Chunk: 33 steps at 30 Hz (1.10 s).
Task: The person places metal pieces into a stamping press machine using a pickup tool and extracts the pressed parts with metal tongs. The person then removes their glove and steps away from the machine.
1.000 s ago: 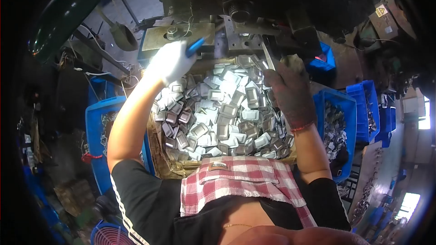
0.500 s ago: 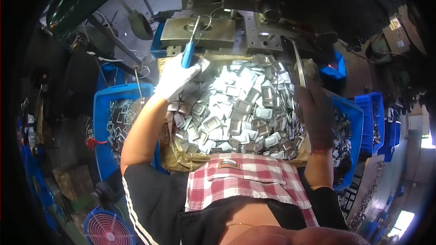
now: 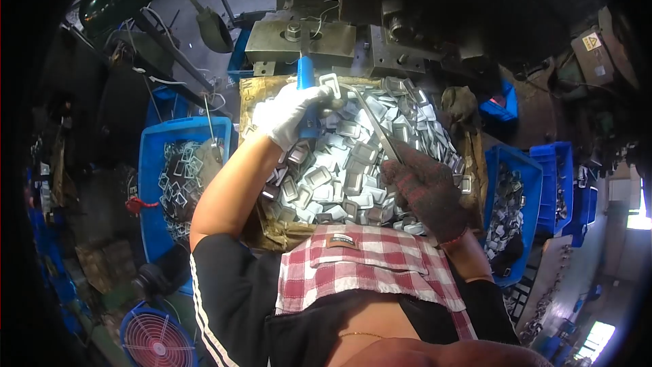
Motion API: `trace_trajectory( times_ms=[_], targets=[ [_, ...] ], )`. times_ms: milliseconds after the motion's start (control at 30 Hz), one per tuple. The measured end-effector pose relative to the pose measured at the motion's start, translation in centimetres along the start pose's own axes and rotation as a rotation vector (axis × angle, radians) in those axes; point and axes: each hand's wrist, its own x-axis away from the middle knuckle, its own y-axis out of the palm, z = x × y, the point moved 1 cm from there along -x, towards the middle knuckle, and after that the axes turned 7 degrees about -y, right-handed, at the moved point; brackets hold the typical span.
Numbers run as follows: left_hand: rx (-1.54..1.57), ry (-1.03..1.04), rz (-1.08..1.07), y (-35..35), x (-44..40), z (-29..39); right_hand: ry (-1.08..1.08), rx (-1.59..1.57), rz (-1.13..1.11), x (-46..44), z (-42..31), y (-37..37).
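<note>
- White-gloved left hand (image 3: 288, 114) and dark-gloved right hand (image 3: 429, 187) have swung inward, closer together.
- Left fingers curl round a blue-handled tool (image 3: 305, 73), a rectangular metal piece (image 3: 333, 82) at their tips; right fingers grip slim metal tweezers (image 3: 375, 121).
- One piece is up, upper centre; a heap of stamped pieces (image 3: 353, 170) lies mid-frame, finished or not I can't tell.

Blue-handled tool (image 3: 305, 73), slender metal tool (image 3: 374, 122), small metal piece (image 3: 335, 85)
First pointing up, upper centre; second slanting, mid-frame; piece between them.

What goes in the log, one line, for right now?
left hand: holds blue-handled tool | right hand: holds slim metal tool | metal pieces: heaped beneath hands
</note>
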Motion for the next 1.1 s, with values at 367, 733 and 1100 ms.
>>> trace_trajectory(
  times_ms=[367,733,1100],
  targets=[
    [0.028,0.003,-0.133,-1.7,-0.7,-0.7,0.057,-0.162,0.039,0.6,0.3,0.3],
    [-1.909,0.29,0.176,6.7,-4.8,9.6,-0.173,0.553,0.469,-0.4,2.3,-7.0],
    [-1.483,0.387,0.025,3.6,-1.4,3.9,-0.195,0.39,0.358,-6.5,0.6,-5.6]
  ],
)
